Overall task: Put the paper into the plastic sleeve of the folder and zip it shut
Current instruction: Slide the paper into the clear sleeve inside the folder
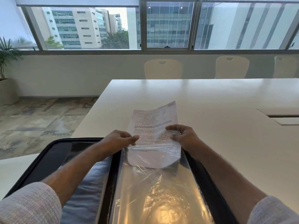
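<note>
The printed white paper sheet is partly in: its lower end sits inside the clear plastic sleeve of the open black zip folder, below both hands. Left hand fingers pinch the sleeve mouth; right hand fingers pinch the sheet's edge. Pushing it fully in and zipping remain.

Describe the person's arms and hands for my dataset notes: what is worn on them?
Both forearms are bare. Each arm wears a light grey knit sleeve, pushed up toward the elbow: left sleeve, right sleeve. The left hand and right hand are bare, with no gloves, watch or rings visible.
</note>
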{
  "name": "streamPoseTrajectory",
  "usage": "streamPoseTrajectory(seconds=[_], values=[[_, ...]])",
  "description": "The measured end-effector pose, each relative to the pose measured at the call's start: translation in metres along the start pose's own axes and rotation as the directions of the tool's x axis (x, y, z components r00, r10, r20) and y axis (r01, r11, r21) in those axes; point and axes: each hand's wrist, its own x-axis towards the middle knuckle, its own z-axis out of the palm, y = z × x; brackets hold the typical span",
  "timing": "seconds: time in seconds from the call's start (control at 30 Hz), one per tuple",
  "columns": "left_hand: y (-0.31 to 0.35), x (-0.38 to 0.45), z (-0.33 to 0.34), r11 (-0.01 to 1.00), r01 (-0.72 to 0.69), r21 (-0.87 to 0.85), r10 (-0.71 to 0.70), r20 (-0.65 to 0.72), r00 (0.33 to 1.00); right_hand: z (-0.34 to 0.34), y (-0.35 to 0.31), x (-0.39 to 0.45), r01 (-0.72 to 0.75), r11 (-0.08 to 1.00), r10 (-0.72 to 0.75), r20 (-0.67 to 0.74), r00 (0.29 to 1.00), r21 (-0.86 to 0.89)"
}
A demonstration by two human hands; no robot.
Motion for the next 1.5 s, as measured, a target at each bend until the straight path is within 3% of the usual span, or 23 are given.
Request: streamPoseTrajectory(seconds=[0.1,0.27,0.43,0.57,0.7,0.83,0.93,1.13,1.33,1.5], values=[[-0.005,0.001,0.002,1.000,0.022,0.014,-0.022,0.002,1.000,0.000,-0.002,0.000,-0.019,1.000,0.019,-0.021,1.000,-0.003],[-0.005,0.006,0.009,0.958,0.046,0.282,-0.004,-0.147,0.989,0.001,-0.004,-0.003,-0.017,0.999,0.019,-0.054,0.998,0.030],[-0.001,0.008,0.015,0.873,-0.014,0.487,0.108,-0.166,0.980,-0.008,-0.007,-0.013,-0.030,1.000,0.031,0.109,0.994,-0.008],[-0.002,0.010,0.017,0.856,0.045,0.515,0.083,-0.223,0.971,-0.016,-0.010,-0.024,-0.051,0.996,0.070,0.296,0.952,-0.072],[0.001,0.011,0.019,0.858,0.017,0.513,0.101,-0.202,0.974,-0.024,-0.003,-0.024,-0.009,0.995,0.033,0.242,0.970,-0.102],[-0.003,0.012,0.020,0.915,-0.024,0.403,0.155,-0.295,0.943,-0.020,0.004,-0.022,0.024,0.998,-0.019,0.096,0.995,-0.052],[-0.005,0.012,0.015,0.971,0.026,0.237,0.079,-0.425,0.902,-0.017,0.008,-0.019,0.022,0.999,-0.022,0.008,1.000,-0.034],[-0.010,0.018,0.014,0.995,0.103,0.012,-0.080,-0.542,0.836,-0.012,0.010,-0.019,0.008,1.000,-0.006,-0.058,0.998,0.022],[-0.002,0.030,0.013,0.963,0.171,-0.208,-0.257,-0.518,0.816,-0.011,0.010,-0.020,0.018,0.998,-0.017,-0.029,0.999,0.060],[-0.003,0.027,0.007,0.941,0.161,-0.297,-0.283,-0.434,0.855,-0.013,0.009,-0.019,0.019,0.998,-0.017,-0.028,0.999,0.063]])
